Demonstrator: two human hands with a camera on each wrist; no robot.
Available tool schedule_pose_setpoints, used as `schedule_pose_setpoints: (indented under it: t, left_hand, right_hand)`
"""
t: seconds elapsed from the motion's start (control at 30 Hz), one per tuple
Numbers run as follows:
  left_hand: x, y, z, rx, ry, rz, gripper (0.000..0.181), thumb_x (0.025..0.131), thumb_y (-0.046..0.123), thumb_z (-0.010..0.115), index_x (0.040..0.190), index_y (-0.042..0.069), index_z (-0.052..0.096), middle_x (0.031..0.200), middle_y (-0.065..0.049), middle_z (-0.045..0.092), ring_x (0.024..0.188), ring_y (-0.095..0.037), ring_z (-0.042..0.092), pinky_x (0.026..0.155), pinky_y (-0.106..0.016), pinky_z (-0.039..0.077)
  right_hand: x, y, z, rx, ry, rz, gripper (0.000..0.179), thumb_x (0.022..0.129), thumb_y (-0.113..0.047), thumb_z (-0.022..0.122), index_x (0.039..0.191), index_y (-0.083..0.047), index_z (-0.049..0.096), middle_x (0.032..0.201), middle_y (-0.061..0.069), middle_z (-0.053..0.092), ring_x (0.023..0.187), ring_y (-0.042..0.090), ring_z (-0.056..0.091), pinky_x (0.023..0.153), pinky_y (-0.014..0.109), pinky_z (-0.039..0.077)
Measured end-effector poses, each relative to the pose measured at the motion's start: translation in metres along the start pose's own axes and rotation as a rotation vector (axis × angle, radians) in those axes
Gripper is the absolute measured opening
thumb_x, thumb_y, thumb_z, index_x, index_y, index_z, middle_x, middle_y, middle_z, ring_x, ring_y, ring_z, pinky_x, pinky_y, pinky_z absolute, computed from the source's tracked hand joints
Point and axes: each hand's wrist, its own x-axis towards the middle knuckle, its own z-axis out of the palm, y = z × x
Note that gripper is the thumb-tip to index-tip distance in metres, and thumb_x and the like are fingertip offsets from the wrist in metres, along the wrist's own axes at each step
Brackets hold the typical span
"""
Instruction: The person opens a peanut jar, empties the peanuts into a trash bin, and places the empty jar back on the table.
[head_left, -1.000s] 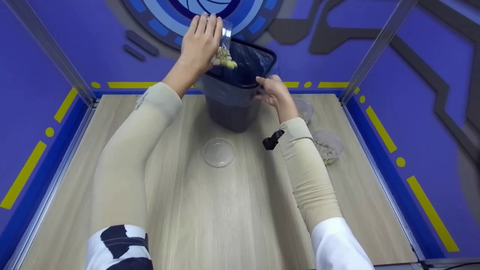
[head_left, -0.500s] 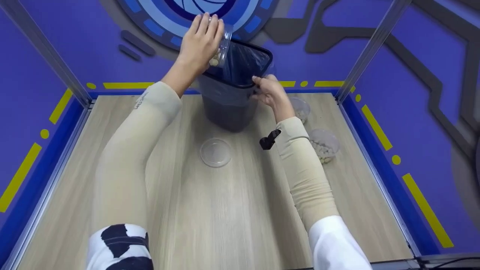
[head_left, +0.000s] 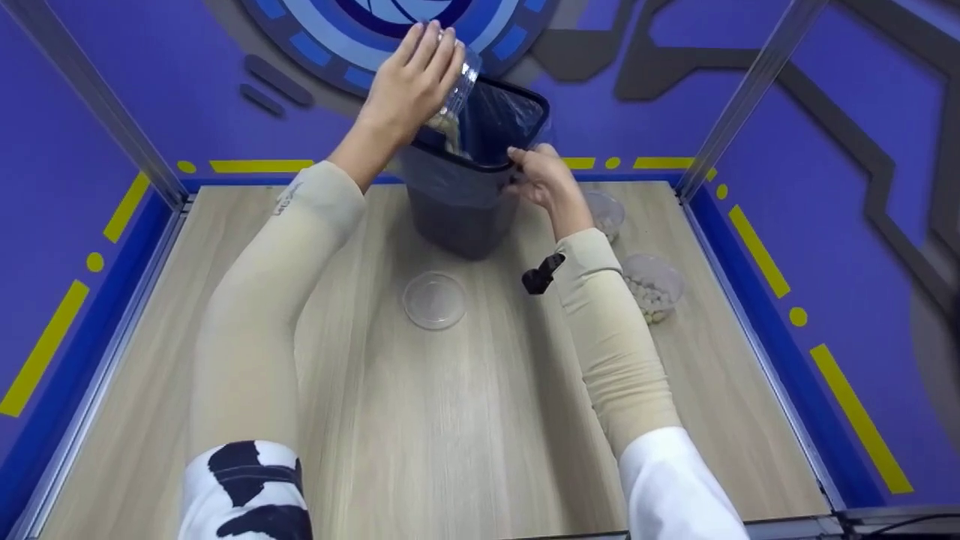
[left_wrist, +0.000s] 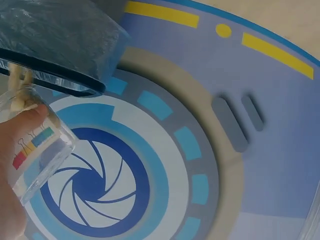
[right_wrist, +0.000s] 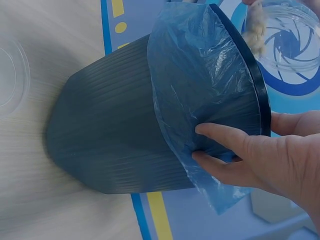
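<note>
1. I have the clear round plastic tub (head_left: 466, 77) up at the bin's opening, tilted mouth-down; can't tell if it touches the rim. A red, yellow and teal printed label (left_wrist: 32, 146) shows on its side.
2. Left hand (head_left: 415, 84): grasping that tub, fingers wrapped over it.
3. Small pale yellowish pieces (head_left: 448, 129) spilling from the tub's mouth, blurred in my feeds.
4. Tall dark grey plastic bin (head_left: 461, 214): upright on the table, translucent bluish film liner (right_wrist: 192, 65) folded over its black rim.
5. Right hand (head_left: 546, 180): pinching bin rim and liner, fingers outside, thumb over the edge.
6. Clear round plastic lid (head_left: 434, 301): flat on the light wood-grain table (head_left: 450, 435), in front of the bin.
7. Two more clear tubs, the far one (head_left: 606, 210) and the near one (head_left: 658, 274), right of the bin; both hold pale pieces, both partly behind the right arm.
</note>
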Motion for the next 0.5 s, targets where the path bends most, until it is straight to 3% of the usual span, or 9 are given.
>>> schedule_pose_setpoints:
  t: [0.27, 0.4, 0.5]
  left_hand:
    - [0.0003, 0.0029, -0.0033, -0.059, -0.041, -0.048, 0.069, 0.094, 0.010, 0.066, 0.154, 0.001, 0.034, 0.154, -0.018, 0.044, 0.143, -0.032, 0.043, 0.121, -0.039, 0.032]
    - [-0.0013, 0.0047, -0.0032, -0.161, -0.117, -0.080, 0.082, 0.089, 0.014, 0.074, 0.156, 0.000, 0.030, 0.157, -0.019, 0.040, 0.146, -0.034, 0.038, 0.123, -0.040, 0.027]
    - [-0.0023, 0.0052, -0.0007, -0.213, -0.116, -0.108, 0.091, 0.084, 0.017, 0.079, 0.157, -0.001, 0.027, 0.158, -0.020, 0.038, 0.147, -0.035, 0.036, 0.124, -0.041, 0.025]
  right_hand:
    - [0.0017, 0.0023, 0.0028, 0.005, -0.014, 0.005, 0.057, 0.107, -0.007, 0.043, 0.159, -0.005, 0.017, 0.155, 0.015, 0.033, 0.145, 0.031, 0.037, 0.116, 0.055, 0.034]
    - [0.0011, 0.0022, 0.0016, 0.009, -0.025, 0.016, 0.059, 0.108, -0.007, 0.043, 0.160, -0.003, 0.016, 0.158, 0.015, 0.031, 0.148, 0.032, 0.033, 0.118, 0.055, 0.031]
    - [0.0004, -0.0008, 0.0006, -0.005, -0.017, 0.015, 0.064, 0.108, -0.008, 0.044, 0.162, -0.006, 0.010, 0.162, 0.014, 0.024, 0.151, 0.032, 0.027, 0.118, 0.054, 0.031]
